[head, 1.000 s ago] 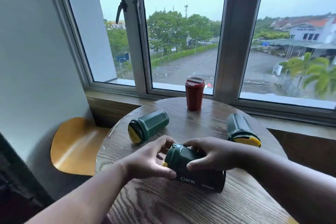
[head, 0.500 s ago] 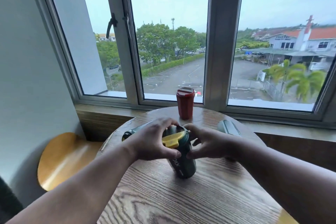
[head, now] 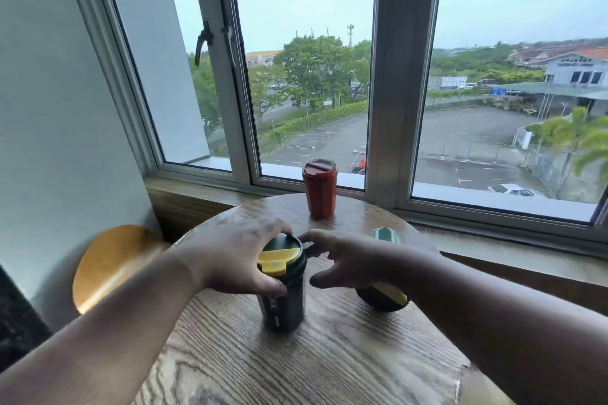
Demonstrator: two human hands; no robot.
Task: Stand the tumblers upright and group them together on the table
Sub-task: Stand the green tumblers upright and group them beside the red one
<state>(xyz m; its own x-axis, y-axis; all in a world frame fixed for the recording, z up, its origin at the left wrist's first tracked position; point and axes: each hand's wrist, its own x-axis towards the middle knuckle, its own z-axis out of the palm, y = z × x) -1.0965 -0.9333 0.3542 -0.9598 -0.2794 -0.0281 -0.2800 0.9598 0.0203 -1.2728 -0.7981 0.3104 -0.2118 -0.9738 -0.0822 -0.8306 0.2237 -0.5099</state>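
1. Green tumbler with its yellow-tabbed lid shut stands upright mid-table; contents unseen. The left hand grips its top.
2. Right hand hovers just beside it, fingers loose, holding nothing.
3. Red tumbler stands near the window; a second green tumbler lies sideways.
4. 1 second earlier, both hands held the first tumbler lying flat.

round wooden table bears 2 upright tumblers, 1 lying.
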